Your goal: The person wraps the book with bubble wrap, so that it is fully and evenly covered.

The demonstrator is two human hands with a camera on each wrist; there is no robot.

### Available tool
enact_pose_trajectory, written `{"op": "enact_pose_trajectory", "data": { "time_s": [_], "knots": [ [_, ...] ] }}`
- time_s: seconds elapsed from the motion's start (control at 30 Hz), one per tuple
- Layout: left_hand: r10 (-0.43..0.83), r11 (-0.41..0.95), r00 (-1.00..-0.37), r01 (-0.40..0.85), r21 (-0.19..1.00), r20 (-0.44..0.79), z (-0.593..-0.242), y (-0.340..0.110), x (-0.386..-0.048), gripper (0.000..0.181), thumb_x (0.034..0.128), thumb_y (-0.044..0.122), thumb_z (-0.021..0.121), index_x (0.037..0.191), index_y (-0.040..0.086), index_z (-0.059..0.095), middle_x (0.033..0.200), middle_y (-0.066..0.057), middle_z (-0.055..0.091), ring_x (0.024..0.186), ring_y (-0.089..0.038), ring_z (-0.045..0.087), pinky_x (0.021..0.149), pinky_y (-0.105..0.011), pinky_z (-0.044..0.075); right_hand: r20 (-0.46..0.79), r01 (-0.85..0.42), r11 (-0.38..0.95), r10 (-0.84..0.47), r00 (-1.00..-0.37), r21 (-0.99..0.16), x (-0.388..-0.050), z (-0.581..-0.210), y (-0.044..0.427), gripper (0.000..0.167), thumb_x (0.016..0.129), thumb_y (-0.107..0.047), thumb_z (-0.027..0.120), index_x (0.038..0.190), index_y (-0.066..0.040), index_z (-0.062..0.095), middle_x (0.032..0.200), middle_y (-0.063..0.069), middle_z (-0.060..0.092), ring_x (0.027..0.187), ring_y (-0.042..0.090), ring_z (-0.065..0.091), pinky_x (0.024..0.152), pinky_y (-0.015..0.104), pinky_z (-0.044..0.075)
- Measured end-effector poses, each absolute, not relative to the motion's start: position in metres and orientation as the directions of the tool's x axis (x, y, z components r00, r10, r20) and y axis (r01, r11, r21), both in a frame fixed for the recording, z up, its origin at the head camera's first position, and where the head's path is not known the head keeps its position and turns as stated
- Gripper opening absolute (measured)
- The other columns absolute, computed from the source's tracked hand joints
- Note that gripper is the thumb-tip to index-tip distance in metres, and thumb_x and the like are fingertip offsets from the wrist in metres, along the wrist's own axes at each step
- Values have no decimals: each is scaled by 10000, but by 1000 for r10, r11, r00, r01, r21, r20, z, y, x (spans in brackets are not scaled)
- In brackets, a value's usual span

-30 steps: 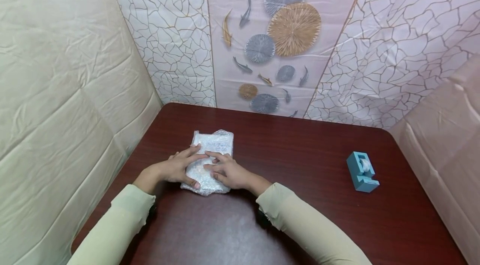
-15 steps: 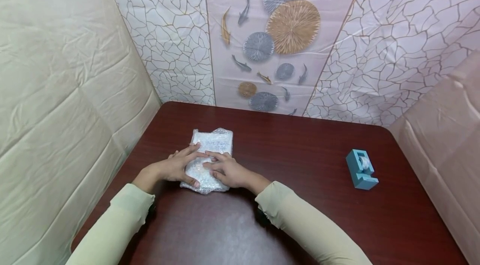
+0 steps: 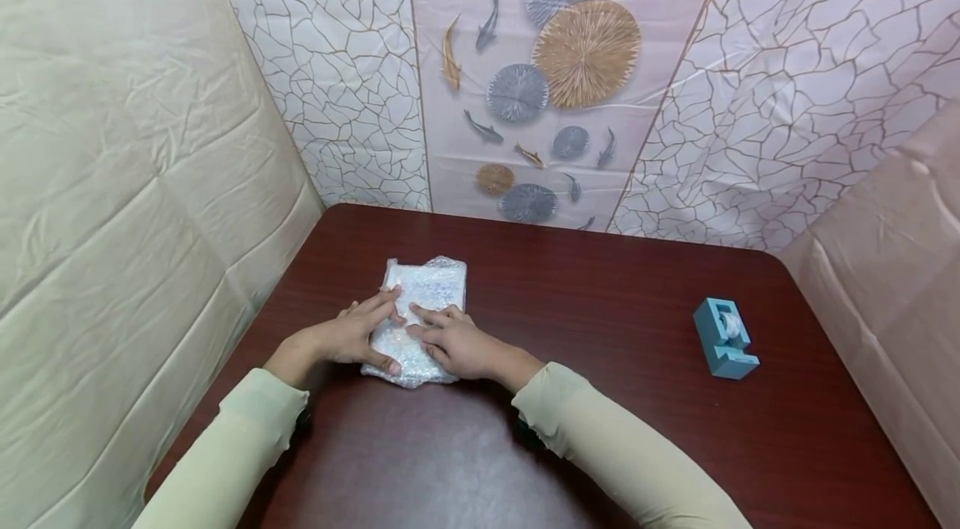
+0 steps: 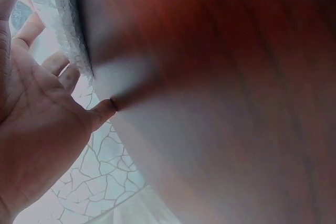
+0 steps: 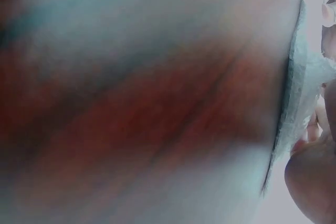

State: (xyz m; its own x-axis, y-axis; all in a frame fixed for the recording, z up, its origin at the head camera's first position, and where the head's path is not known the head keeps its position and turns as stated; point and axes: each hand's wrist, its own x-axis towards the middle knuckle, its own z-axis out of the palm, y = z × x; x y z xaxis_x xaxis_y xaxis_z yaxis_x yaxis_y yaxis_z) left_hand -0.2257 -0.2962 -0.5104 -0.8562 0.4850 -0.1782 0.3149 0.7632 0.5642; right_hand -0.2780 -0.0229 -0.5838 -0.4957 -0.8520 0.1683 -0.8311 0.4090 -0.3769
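Observation:
A flat package in bubble wrap [image 3: 431,283] lies on the dark red-brown table, left of the middle. My left hand [image 3: 348,336] rests on its left side with the fingers spread, the thumb at the near edge. From the right, my right hand [image 3: 461,344] touches the top of the wrap with its fingers loosely extended. In the left wrist view the little finger of my left hand [image 4: 44,108] reaches down to the table beside the bubble wrap [image 4: 65,22]. The right wrist view catches the package's edge [image 5: 294,87] side-on and part of my right hand [image 5: 312,174].
A blue tape dispenser [image 3: 726,339] with a roll of clear tape stands on the right part of the table [image 3: 585,321]. Patterned cloth [image 3: 337,79] hangs behind the table's far edge, and pale padded cloth [image 3: 135,204] lines the left side.
My left index finger has drawn back from the right hand's fingertips, leaving a small gap over the wrap. The package and the tape dispenser stay in place.

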Motion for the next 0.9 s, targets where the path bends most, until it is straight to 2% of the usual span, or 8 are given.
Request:
{"op": "enact_pose_trajectory", "data": {
  "time_s": [0.17, 0.33, 0.57, 0.63, 0.73, 0.9],
  "knots": [
    [485, 756, -859, 317, 572, -165, -511, -297, -226, 604, 849, 484, 950, 1228, 171, 599, 1859, -196, 138, 1719, -483, 97, 1276, -853, 112, 181, -854, 402, -861, -475, -331, -275, -580, -23, 473, 1181, -331, 495, 1645, -260, 551, 1840, -27, 276, 1277, 288, 530, 1026, 545, 490],
    [485, 749, -858, 310, 585, -166, -509, -296, -226, 639, 848, 481, 954, 1239, 148, 574, 1862, -199, 127, 1725, -477, 75, 1279, -852, 101, 194, -868, 420, -859, -475, -264, -281, -593, -26, 456, 1183, -314, 479, 1625, -263, 578, 1836, 10, 290, 1221, 265, 540, 984, 501, 496],
    [480, 751, -861, 307, 585, -165, -510, -294, -228, 1035, 847, 482, 956, 1617, 84, 390, 1862, -206, 108, 1724, -476, 72, 1283, -846, 95, 220, -876, 420, -855, -469, -236, -286, -595, -27, 463, 1187, -346, 463, 1635, -286, 564, 1818, 21, 339, 1154, 228, 542, 976, 461, 505],
    [483, 752, -860, 311, 581, -166, -511, -295, -227, 1051, 849, 480, 954, 1641, 80, 391, 1864, -203, 104, 1726, -473, 68, 1283, -846, 98, 215, -879, 419, -859, -465, -227, -287, -596, -27, 463, 1183, -345, 476, 1633, -289, 566, 1813, 23, 350, 1148, 228, 545, 982, 460, 505],
    [492, 750, -856, 324, 577, -159, -512, -296, -225, 1006, 856, 472, 949, 1626, 59, 450, 1863, -207, 99, 1724, -481, 59, 1283, -845, 100, 192, -879, 431, -863, -467, -202, -289, -600, -28, 464, 1183, -343, 475, 1637, -303, 559, 1817, 8, 342, 1157, 225, 545, 983, 451, 506],
    [512, 738, -848, 352, 575, -137, -513, -298, -224, 766, 862, 457, 945, 1422, 61, 604, 1852, -241, 113, 1713, -512, 66, 1280, -849, 102, 186, -884, 441, -866, -465, -154, -290, -604, -29, 467, 1184, -358, 466, 1640, -310, 554, 1818, -6, 338, 1157, 211, 549, 974, 426, 511]
  ]
}}
